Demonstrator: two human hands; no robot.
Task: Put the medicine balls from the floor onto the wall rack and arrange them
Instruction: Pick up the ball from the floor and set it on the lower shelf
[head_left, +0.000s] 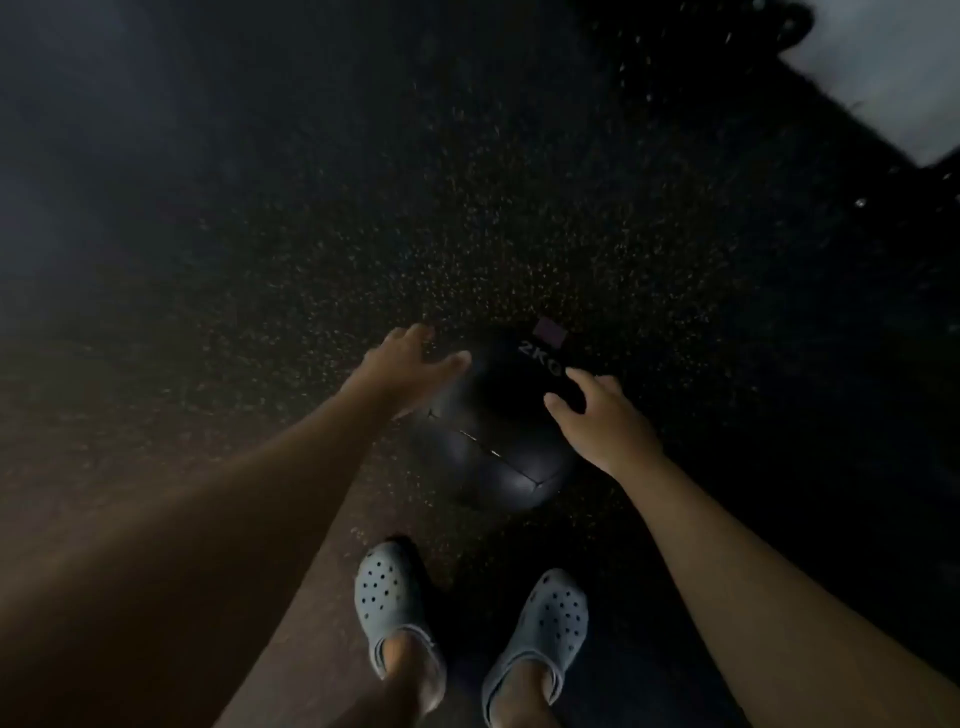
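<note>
Your grip is not yet made: both hands hang spread-fingered over a black ball (496, 431) on the floor (363, 234), with nothing between the fingers. Your left hand (410, 371) reaches in from the left, palm down, its fingertips at the ball's upper left edge; whether they touch the leather cannot be told in this dim, blurred light. Your right hand (602, 415) comes in from the right, fingers curled and apart, thumb overlapping the ball's upper right side close to a faint "2KG" marking (540, 358). Contact there is just as unclear.

The ball sits on the dark, speckled rubber floor directly in front of your feet, between your two outstretched bare forearms. Pale stitched seams cross its near face and catch a little light. A small purplish patch (549, 331) shows at its far edge, above the lettering.

You stand in light grey perforated clogs, the left one (387, 597) just beside the right one (545, 623), toes pointing toward the ball. A pale surface (893, 67) cuts across the top right corner, well apart from the ball; what it is cannot be told.
</note>
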